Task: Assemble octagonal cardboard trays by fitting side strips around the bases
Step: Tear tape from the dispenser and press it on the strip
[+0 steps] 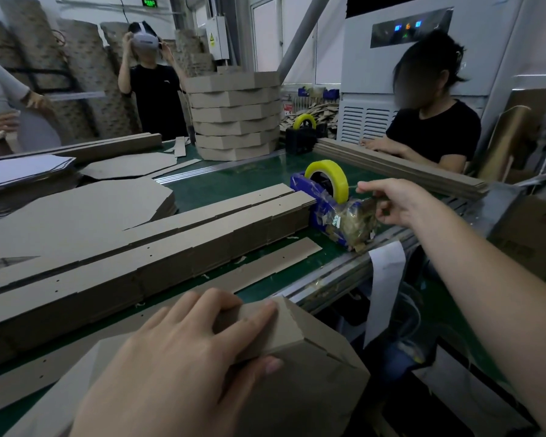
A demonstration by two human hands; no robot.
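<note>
Station: green conveyor table (pixel 240 184). The partly assembled tray (pixel 303 373) is at the near edge of the table, closest to the camera; the left hand (pixel 183 357) clamps its side strip (pixel 265 335), fingers laid over the top and thumb pressed against the outer face. The right hand (pixel 394 203) reaches to the blue tape dispenser (pixel 322 216) at the table's right edge; forefinger and thumb are closed on the tape end (pixel 353 185) coming off the yellow tape roll (pixel 328 178). Two stacks of flat strips (pixel 145 247) lie lengthwise across the middle of the table; one loose strip (pixel 275 260) lies just in front of them; a stack of octagonal bases (pixel 76 216) lies behind them, to the left. Finished trays (pixel 237 118) are stacked at the far side; a second dispenser (pixel 301 134) stands just beside them. A seated person in black (pixel 432 130) is opposite, hands on another pile of strips.
</note>
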